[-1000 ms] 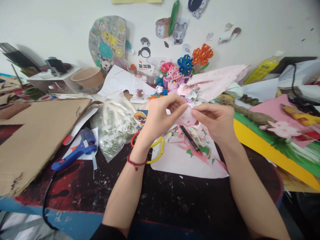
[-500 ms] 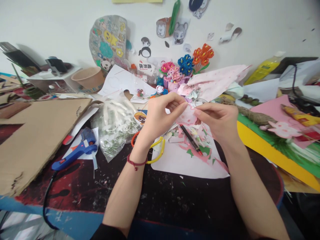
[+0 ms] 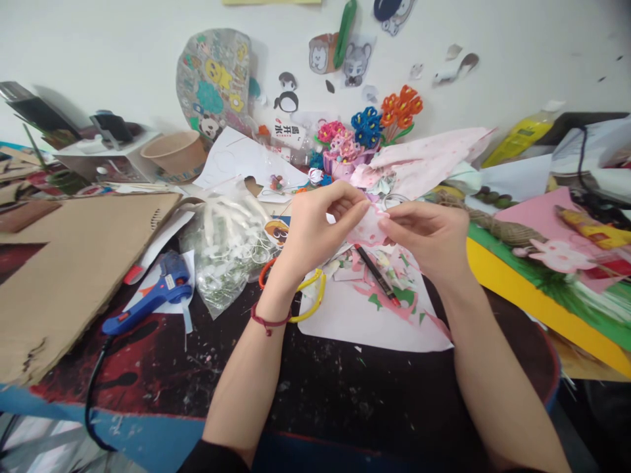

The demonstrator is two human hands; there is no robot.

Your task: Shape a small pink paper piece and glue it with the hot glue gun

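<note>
Above the white sheet [image 3: 345,322], a small pink paper piece [image 3: 367,230] is being pinched between the left hand [image 3: 315,226] and right hand [image 3: 428,240], fingertips closed on its edges; shaping looks unfinished, with scraps [image 3: 389,289] lying at six o'clock below it.

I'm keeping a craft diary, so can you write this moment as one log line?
left hand: pinching pink paper piece | right hand: pinching same piece | below: black pen on white sheet | left side: blue glue gun
</note>
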